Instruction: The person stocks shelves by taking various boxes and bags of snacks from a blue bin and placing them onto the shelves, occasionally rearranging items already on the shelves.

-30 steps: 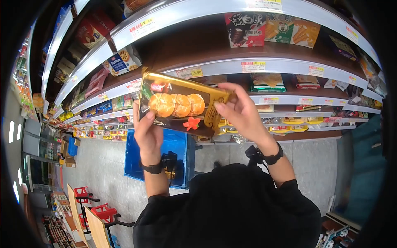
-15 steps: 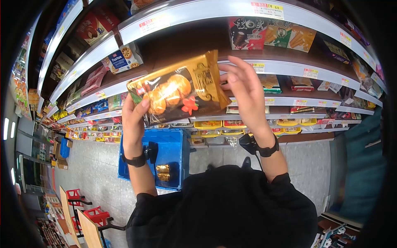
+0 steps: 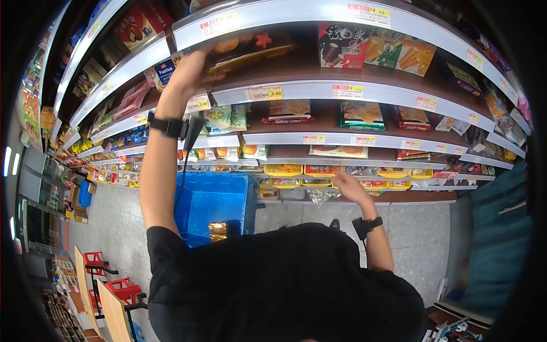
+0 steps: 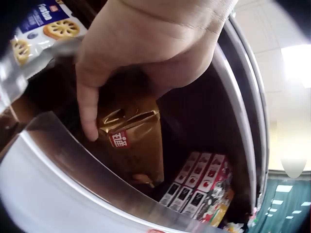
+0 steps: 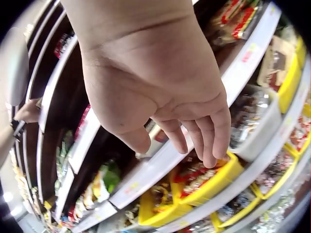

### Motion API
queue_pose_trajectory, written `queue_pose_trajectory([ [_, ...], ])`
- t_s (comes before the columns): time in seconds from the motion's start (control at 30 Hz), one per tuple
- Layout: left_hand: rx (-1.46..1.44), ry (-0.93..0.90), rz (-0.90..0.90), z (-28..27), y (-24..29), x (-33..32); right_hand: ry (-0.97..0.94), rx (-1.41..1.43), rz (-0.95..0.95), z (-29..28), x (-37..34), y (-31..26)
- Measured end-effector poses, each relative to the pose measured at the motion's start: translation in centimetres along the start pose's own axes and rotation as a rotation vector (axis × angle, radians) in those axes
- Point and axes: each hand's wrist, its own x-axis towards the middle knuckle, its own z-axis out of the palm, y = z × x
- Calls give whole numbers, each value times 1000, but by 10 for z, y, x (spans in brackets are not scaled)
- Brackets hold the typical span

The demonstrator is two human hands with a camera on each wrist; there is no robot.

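A gold pastry packet [image 3: 259,57] with round buns and a red flower printed on it lies tilted inside the upper shelf in the head view. My left hand [image 3: 187,74] reaches in over the shelf edge and grips the packet at its left end. In the left wrist view the packet's gold wrapper [image 4: 138,150] shows a small red label, with one finger along its side; the other fingers are mostly hidden. My right hand [image 3: 353,187] hangs lower, in front of the yellow bins, its fingers loosely bent and nothing held, as the right wrist view also shows.
A blue crate [image 3: 213,199] stands on the floor below, with gold packets [image 3: 218,231] in it. Biscuit boxes [image 3: 342,48] sit farther right on the same shelf, and a Fustua bag [image 4: 48,26] is close by my left hand. The metal shelf edge [image 3: 296,90] runs below the packet.
My left hand has carried the packet up and forward from in front of the shelves into the upper shelf. The right hand has let go of it and dropped down.
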Motion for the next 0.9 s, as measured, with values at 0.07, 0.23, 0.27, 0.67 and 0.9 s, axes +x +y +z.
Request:
queue_pose_trajectory([
  [0.07, 73, -11, 151, 7, 3, 28, -52, -128, 154, 2, -16, 42],
  [0.23, 317, 69, 276, -11, -22, 122, 219, -183, 333, 33, -74, 196],
  [0.27, 345, 67, 298, -11, -18, 118, 220, -110, 449, 43, -88, 240],
  [0.67, 688, 24, 577, 47, 30, 83, 584, 809, 947, 162, -288, 303],
  [0.9, 852, -2, 678, 69, 32, 76, 505, 677, 949, 155, -233, 356],
])
